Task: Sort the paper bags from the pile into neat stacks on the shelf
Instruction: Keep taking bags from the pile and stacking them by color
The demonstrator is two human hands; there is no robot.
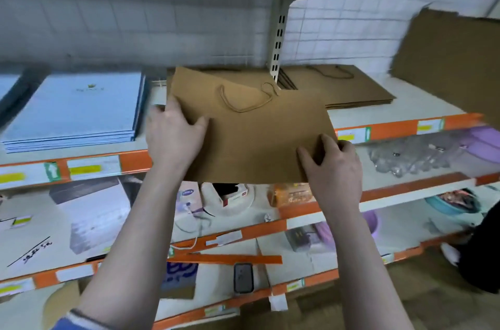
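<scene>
**Two hands hold a brown bag over the shelf**

The left hand [176,135] grips the left edge of a flat brown paper bag [251,135], thumb on top. The right hand [334,164] pinches its near right corner, thumb on top too. The bag sits flat, half over the shelf [422,106] and half past its orange front edge. Its string handle [243,102] lies loose on top.

Behind it, more brown bags [343,89] lie flat in a stack. A white metal post [278,40] stands right at the back, close to the bag's far end. To the left lies a stack of blue bags [78,110]. A big sheet of cardboard [449,64] leans on the wall at the right. Lower shelves hold clear plastic bags [414,156] and small boxes.
</scene>
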